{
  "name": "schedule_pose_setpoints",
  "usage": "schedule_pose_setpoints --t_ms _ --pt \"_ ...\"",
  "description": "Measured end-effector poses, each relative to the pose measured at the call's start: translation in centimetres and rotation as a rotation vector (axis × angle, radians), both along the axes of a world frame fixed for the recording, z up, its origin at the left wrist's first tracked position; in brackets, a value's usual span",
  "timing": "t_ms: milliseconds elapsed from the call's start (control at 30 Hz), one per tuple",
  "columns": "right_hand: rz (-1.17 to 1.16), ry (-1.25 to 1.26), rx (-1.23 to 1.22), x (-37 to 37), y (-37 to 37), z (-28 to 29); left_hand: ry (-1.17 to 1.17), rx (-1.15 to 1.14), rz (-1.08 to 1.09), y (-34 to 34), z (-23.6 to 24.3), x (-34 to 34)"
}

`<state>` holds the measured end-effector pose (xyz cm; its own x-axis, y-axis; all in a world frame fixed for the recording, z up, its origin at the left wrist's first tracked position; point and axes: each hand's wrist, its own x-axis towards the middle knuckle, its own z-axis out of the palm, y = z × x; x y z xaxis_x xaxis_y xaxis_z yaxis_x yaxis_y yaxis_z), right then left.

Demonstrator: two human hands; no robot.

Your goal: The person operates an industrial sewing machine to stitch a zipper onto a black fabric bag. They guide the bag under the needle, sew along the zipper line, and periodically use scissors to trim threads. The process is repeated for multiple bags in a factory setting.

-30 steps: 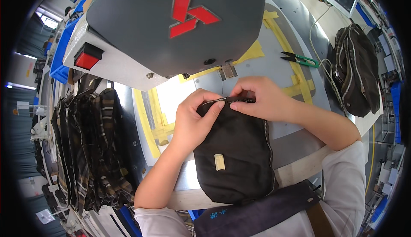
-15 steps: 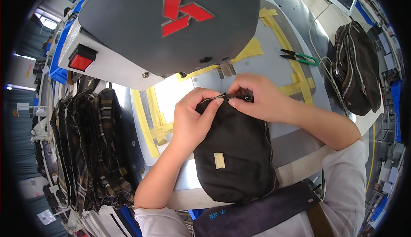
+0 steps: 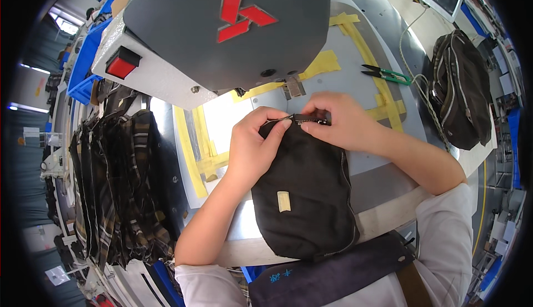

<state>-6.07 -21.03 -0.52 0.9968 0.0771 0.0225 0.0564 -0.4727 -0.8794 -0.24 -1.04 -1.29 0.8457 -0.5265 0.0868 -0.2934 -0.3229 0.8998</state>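
A black fabric bag panel (image 3: 302, 196) hangs between my hands, its lower end lying over the table's near edge. A small cream label sits on its face, and a zipper (image 3: 350, 196) runs down its right side. My left hand (image 3: 260, 140) pinches the left part of the top edge between thumb and fingers. With thumb and fingers closed, my right hand (image 3: 333, 121) grips the right part of that edge, where a short stretch of zipper teeth shows. Both hands are just in front of the sewing machine's head (image 3: 222, 46).
Green-handled thread snips (image 3: 388, 75) lie on the right of the taped work plate (image 3: 369, 135). Farther right stands a dark zippered bag (image 3: 461, 90) beside a cord. Plaid and black fabric pieces (image 3: 116, 185) hang at the left. A red switch (image 3: 122, 64) is on the machine's side.
Hands and bag have barely moved; my left hand is slightly farther right. The machine and surroundings appear shifted a little in the picture. Both hands keep their hold on the top edge.
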Motion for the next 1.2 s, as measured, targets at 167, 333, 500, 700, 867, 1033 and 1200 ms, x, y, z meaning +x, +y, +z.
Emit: schedule_pose_setpoints --t_ms 167,333,500,700,867,1033,1200 --pt "0.025 0.002 -0.11 0.2 0.0 0.2 -0.076 0.009 -0.004 -0.3 -0.2 -0.3" --pt "-0.023 -0.034 -0.099 0.5 0.0 -0.5 -0.078 0.033 0.03 -0.1 -0.2 0.1" --pt "-0.042 -0.078 -0.101 0.4 -0.4 -0.8 0.023 0.025 0.042 -0.3 0.1 0.0" --pt "-0.105 -0.076 -0.114 0.1 0.6 -0.6 0.03 0.007 0.078 -0.5 0.4 -0.4" --pt "-0.139 -0.133 -0.1 0.3 0.6 -1.5 -0.018 0.018 0.099 -0.5 -0.1 0.1" --pt "-0.149 -0.123 -0.106 1.2 -0.9 -1.6 -0.049 0.141 0.077 -1.2 0.3 1.1" --pt "-0.147 0.033 -0.141 2.0 -1.2 0.0 -0.006 0.242 0.082 -1.7 0.7 1.8"
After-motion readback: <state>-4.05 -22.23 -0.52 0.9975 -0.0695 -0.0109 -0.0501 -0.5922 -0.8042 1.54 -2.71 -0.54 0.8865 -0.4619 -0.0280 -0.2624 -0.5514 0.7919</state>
